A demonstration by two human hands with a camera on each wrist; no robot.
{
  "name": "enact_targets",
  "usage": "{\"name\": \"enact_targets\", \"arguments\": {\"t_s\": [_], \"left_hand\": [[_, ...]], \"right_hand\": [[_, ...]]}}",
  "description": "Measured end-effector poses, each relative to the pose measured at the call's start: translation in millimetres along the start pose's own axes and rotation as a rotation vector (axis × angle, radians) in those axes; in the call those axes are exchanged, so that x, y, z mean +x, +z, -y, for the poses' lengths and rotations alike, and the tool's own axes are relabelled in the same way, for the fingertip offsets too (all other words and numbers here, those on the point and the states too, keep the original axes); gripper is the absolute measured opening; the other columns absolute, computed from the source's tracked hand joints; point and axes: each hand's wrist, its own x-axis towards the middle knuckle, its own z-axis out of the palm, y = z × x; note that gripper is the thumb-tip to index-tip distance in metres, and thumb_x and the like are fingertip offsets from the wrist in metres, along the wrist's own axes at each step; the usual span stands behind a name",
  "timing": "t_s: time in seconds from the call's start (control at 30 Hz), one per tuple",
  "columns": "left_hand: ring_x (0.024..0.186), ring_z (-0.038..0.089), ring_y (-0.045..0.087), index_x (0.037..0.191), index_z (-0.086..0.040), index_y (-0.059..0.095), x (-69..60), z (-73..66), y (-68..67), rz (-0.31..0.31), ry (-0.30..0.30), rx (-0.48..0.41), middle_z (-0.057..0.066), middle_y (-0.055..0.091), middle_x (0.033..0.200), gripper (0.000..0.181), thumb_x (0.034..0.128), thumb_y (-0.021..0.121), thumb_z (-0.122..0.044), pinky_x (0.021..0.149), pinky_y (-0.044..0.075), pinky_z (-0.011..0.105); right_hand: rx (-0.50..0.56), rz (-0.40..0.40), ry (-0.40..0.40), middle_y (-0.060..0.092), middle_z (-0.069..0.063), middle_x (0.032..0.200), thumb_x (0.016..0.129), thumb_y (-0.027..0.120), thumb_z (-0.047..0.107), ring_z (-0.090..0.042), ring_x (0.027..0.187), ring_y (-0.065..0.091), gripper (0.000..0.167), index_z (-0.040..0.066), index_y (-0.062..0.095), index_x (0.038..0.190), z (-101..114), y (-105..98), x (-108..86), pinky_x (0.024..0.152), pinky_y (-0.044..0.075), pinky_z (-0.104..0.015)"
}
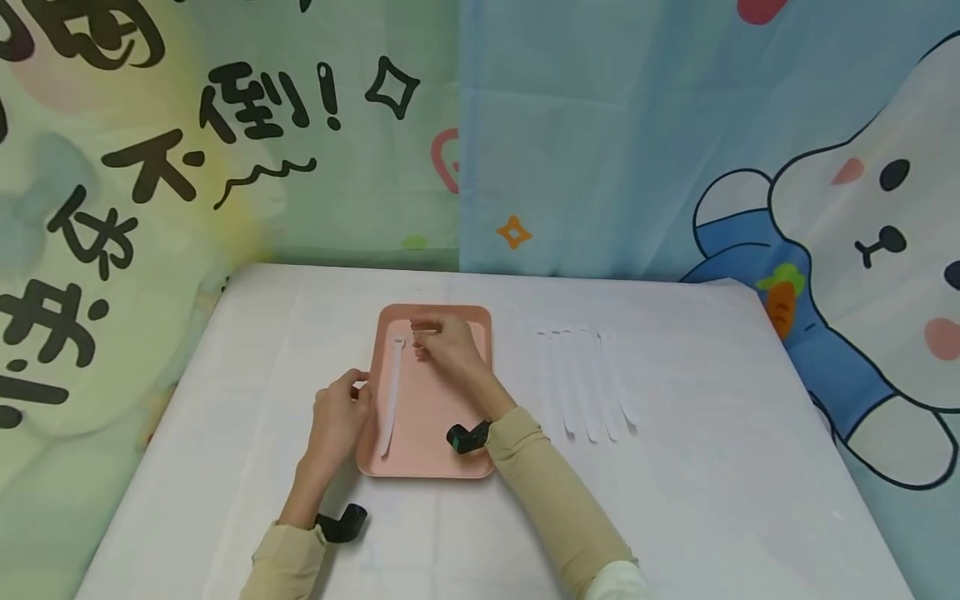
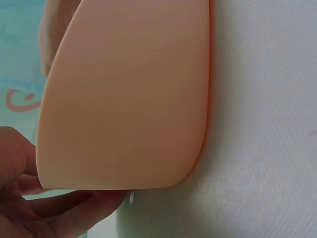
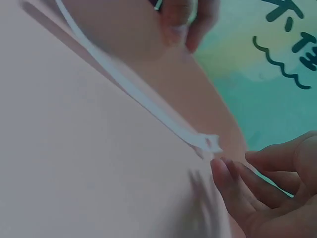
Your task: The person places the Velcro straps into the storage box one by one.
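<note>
A pink rectangular tray [image 1: 438, 425] lies on the white-covered table. On its left side is a thin white strap [image 1: 393, 396], its wider, slotted end [image 3: 213, 143] pointing away from me. My left hand [image 1: 339, 417] grips the tray's left rim, with fingers on both sides of the edge in the right wrist view. Over the far part of the tray, my right hand [image 1: 450, 346] has its fingers loosely bent. Its fingertips [image 3: 220, 171] are close beside the strap's slotted end, and I see nothing held between them.
Several similar white straps [image 1: 573, 383] lie side by side to the right of the tray, their near ends curled up. A printed cloth backdrop [image 1: 585, 133] rises behind the table [image 1: 712, 467]. Both wrists carry black cameras, the right one above the tray.
</note>
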Motion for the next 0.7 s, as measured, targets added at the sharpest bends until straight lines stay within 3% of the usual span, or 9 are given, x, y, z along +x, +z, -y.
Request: {"name": "enact_targets", "arguments": {"t_s": [0.2,0.47,0.57,0.7], "left_hand": [[0.058,0.020,0.062,0.119,0.005,0.070,0.6,-1.4,-2.3,0.000,-0.001,0.018,0.022,0.074,0.084,0.027,0.0963,0.058,-0.003,0.052,0.046,0.027],[0.055,0.018,0.059,0.120,0.007,0.068,0.0,-0.4,-2.6,0.022,-0.001,0.008,0.023,0.073,0.085,0.027,0.0976,0.057,-0.003,0.050,0.044,0.026],[0.055,0.017,0.059,0.120,0.007,0.068,0.2,0.3,-1.7,0.023,0.009,0.005,0.023,0.073,0.085,0.027,0.0980,0.057,-0.003,0.049,0.044,0.026],[0.054,0.017,0.058,0.120,0.008,0.068,-0.7,0.1,-1.3,0.024,0.020,0.000,0.024,0.073,0.085,0.027,0.0978,0.057,-0.003,0.049,0.044,0.026]], "right_hand": [[-0.030,-0.030,-0.047,0.072,-0.024,0.118,0.100,0.060,0.000,-0.042,0.100,0.072,0.032,-0.005,0.066,0.131,9.6,-22.4,-11.6,0.082,0.061,-0.048],[-0.021,-0.180,-0.084,0.076,-0.021,0.108,0.099,0.064,0.003,-0.036,0.097,0.074,0.025,-0.004,0.070,0.122,4.3,-59.6,-29.1,0.086,0.060,-0.046],[-0.027,-0.235,-0.097,0.075,-0.023,0.108,0.098,0.064,0.002,-0.037,0.095,0.073,0.023,-0.006,0.071,0.120,-2.8,-77.0,-33.7,0.085,0.061,-0.044],[-0.084,-0.297,-0.078,0.076,-0.023,0.107,0.098,0.063,0.000,-0.031,0.091,0.074,0.022,-0.005,0.073,0.117,-15.9,-98.5,-38.5,0.078,0.061,-0.031]]}}
